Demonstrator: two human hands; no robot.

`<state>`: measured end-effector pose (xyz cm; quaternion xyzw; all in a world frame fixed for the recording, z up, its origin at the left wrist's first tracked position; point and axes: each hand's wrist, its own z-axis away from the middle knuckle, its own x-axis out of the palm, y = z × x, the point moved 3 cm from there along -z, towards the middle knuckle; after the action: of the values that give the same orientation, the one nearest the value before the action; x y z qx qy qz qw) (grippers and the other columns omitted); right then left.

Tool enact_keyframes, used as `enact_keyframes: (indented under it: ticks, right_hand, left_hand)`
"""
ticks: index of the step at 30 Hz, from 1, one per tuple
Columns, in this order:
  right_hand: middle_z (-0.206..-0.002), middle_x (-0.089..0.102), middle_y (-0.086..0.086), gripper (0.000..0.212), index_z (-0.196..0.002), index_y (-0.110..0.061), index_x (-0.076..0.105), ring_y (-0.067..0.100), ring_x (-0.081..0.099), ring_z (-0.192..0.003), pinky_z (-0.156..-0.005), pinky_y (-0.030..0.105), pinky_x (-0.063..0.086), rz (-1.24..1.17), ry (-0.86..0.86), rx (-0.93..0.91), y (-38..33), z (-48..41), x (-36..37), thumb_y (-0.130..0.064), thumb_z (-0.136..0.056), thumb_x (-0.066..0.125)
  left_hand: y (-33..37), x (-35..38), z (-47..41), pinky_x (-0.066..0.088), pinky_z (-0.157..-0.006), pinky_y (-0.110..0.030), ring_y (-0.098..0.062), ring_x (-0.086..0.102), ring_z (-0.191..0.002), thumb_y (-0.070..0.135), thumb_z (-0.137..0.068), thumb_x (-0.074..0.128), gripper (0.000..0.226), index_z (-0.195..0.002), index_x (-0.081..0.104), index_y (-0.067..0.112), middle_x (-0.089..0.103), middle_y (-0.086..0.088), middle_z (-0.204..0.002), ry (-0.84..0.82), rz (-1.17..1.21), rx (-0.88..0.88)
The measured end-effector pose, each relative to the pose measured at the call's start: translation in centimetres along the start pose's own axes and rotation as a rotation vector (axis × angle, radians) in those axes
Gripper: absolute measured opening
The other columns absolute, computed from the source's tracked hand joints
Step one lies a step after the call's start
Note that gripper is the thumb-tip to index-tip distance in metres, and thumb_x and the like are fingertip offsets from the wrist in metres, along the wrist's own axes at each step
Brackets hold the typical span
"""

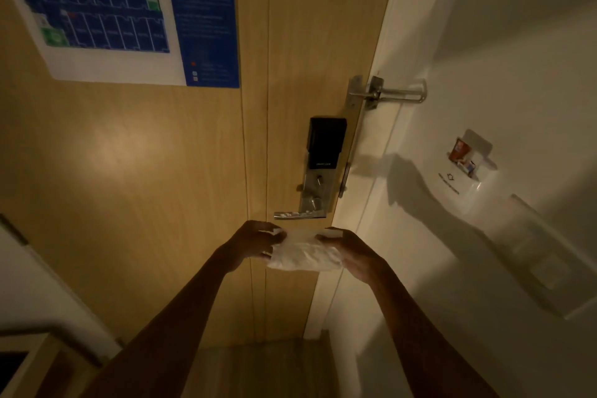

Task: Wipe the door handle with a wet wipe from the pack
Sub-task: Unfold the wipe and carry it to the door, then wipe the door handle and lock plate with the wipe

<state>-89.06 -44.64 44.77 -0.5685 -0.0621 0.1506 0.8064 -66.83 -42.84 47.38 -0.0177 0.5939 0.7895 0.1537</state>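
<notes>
Item one — the wipe pack (302, 254): a pale, crinkled plastic packet, held in the air in front of the wooden door (135, 171), just below the door handle (298, 214) and apart from it. We note its long axis runs left to right, roughly level, parallel to the handle above. No print on it is legible to us.

Our left hand (253, 241) curls around the pack's left end, fingers bent at its upper edge. Our right hand (347, 250) closes on the right end, thumb on top. Whether a wipe is already pinched free, we cannot tell.

Item two — the handle: a silver lever, lying horizontal, its free end pointing left, mounted on a metal plate under a black lock housing (324, 142) marked "SMART LOCK".

Item three: a blue floor plan (97, 10) on the door, bearing a large "5"; the smaller text is unreadable.

Item four: a swing-bar latch (392, 94) at the frame, and a card holder (465, 165) on the white wall.
</notes>
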Motion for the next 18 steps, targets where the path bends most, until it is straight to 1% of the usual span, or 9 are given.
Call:
enact_keyframes:
  ticks: [2, 4, 7, 9, 11, 13, 14, 16, 18]
  right_hand:
    - [-0.115, 0.070, 0.003, 0.044, -0.115, -0.020, 0.066, 0.023, 0.063, -0.110, -0.102, 0.046, 0.047, 0.034, 0.007, -0.001, 0.5, -0.2, -0.7, -0.037, -0.076, 0.078]
    - [-0.112, 0.071, 0.000, 0.049, -0.116, -0.022, 0.066, 0.019, 0.065, -0.107, -0.099, 0.044, 0.050, 0.055, 0.008, -0.001, 0.5, -0.2, -1.3, -0.041, -0.073, 0.080]
    - [-0.112, 0.071, 0.001, 0.038, -0.115, -0.021, 0.067, 0.015, 0.067, -0.101, -0.093, 0.035, 0.053, 0.134, -0.025, -0.046, 0.1, -0.4, -1.8, -0.035, -0.082, 0.076]
    - [-0.113, 0.071, 0.006, 0.034, -0.111, -0.018, 0.070, 0.016, 0.067, -0.101, -0.096, 0.037, 0.052, 0.180, -0.051, -0.098, -0.3, -0.4, -2.0, -0.035, -0.082, 0.074]
    - [-0.110, 0.071, 0.007, 0.033, -0.108, -0.017, 0.072, 0.022, 0.066, -0.104, -0.097, 0.042, 0.051, 0.195, -0.038, -0.131, -0.4, -0.5, -2.2, -0.035, -0.080, 0.074]
    - [-0.107, 0.072, 0.005, 0.023, -0.106, -0.018, 0.074, 0.024, 0.065, -0.103, -0.096, 0.043, 0.051, 0.197, 0.011, -0.122, -0.6, -0.6, -2.6, -0.029, -0.085, 0.073]
    - [-0.105, 0.072, 0.004, 0.020, -0.104, -0.019, 0.074, 0.024, 0.065, -0.103, -0.093, 0.041, 0.052, 0.197, 0.049, -0.120, -0.8, -0.6, -2.9, -0.026, -0.086, 0.072]
    - [-0.106, 0.070, 0.004, 0.019, -0.104, -0.016, 0.073, 0.023, 0.064, -0.102, -0.082, 0.030, 0.053, 0.181, 0.166, -0.124, -1.3, -0.5, -3.5, -0.025, -0.087, 0.071]
    - [-0.107, 0.069, 0.004, 0.022, -0.106, -0.012, 0.072, 0.020, 0.062, -0.099, -0.073, 0.021, 0.049, 0.178, 0.306, -0.173, -1.9, -0.2, -4.2, -0.024, -0.088, 0.070]
  left_hand:
    - [-0.2, 0.0, -0.7, 0.060, -0.067, -0.027, -0.020, 0.072, -0.085, 0.022, -0.081, 0.073, 0.033, -0.110, 0.068, 0.006, 0.071, -0.012, -0.101, -0.014, -0.011, -0.006]
    - [-0.2, 0.2, -1.5, 0.061, -0.069, -0.029, -0.020, 0.074, -0.084, 0.018, -0.079, 0.075, 0.032, -0.107, 0.069, 0.003, 0.072, -0.012, -0.099, -0.005, 0.007, 0.002]
    - [-0.2, 0.6, -2.2, 0.061, -0.068, -0.029, -0.016, 0.074, -0.078, 0.015, -0.078, 0.076, 0.025, -0.099, 0.071, 0.003, 0.073, -0.010, -0.095, 0.040, 0.013, 0.037]
    - [-0.2, 0.9, -2.5, 0.061, -0.069, -0.031, -0.018, 0.074, -0.080, 0.014, -0.077, 0.076, 0.023, -0.097, 0.071, 0.004, 0.073, -0.011, -0.096, 0.064, 0.010, 0.050]
    - [-0.2, 0.9, -2.5, 0.062, -0.068, -0.032, -0.020, 0.074, -0.080, 0.013, -0.077, 0.077, 0.025, -0.098, 0.070, 0.003, 0.072, -0.013, -0.096, 0.085, -0.010, 0.041]
    - [-0.1, 1.0, -2.4, 0.061, -0.064, -0.029, -0.020, 0.074, -0.074, 0.010, -0.077, 0.077, 0.025, -0.099, 0.070, 0.001, 0.073, -0.014, -0.091, 0.113, -0.021, 0.035]
    - [0.0, 0.9, -2.4, 0.061, -0.063, -0.027, -0.020, 0.074, -0.070, 0.009, -0.078, 0.075, 0.022, -0.098, 0.070, 0.001, 0.073, -0.014, -0.088, 0.123, -0.032, 0.042]
    - [0.1, 0.8, -2.3, 0.061, -0.062, -0.026, -0.018, 0.074, -0.066, 0.006, -0.081, 0.072, 0.015, -0.095, 0.071, 0.002, 0.074, -0.013, -0.084, 0.137, -0.056, 0.054]
    - [0.0, 0.5, -2.3, 0.062, -0.065, -0.029, -0.021, 0.074, -0.070, 0.006, -0.082, 0.070, 0.014, -0.095, 0.071, 0.000, 0.074, -0.015, -0.085, 0.169, -0.076, 0.064]
